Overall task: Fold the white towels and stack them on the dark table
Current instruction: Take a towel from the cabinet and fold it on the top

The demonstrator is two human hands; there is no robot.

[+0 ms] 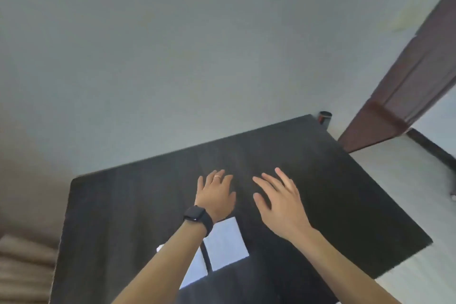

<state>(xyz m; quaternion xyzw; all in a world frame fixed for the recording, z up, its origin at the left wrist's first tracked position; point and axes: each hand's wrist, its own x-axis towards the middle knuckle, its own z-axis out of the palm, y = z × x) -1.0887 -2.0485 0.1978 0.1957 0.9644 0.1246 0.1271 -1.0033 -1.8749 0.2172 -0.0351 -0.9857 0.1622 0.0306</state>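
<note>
Two folded white towels lie side by side on the dark table (345, 192), near its front. The right towel (225, 245) shows as a neat rectangle. The left towel (196, 270) is partly hidden under my left forearm. My left hand (216, 194), with a ring and a black watch on the wrist, hovers with straight spread fingers over the table's middle, beyond the towels. Level with it and just to its right, my right hand (278, 201) has its fingers spread too. Neither hand holds anything.
A dark cylindrical can (325, 117) stands past the table's far right corner. A brown door (404, 86) hangs open at the right over pale floor. Beige fabric (22, 261) lies at the left. A grey wall rises behind the table.
</note>
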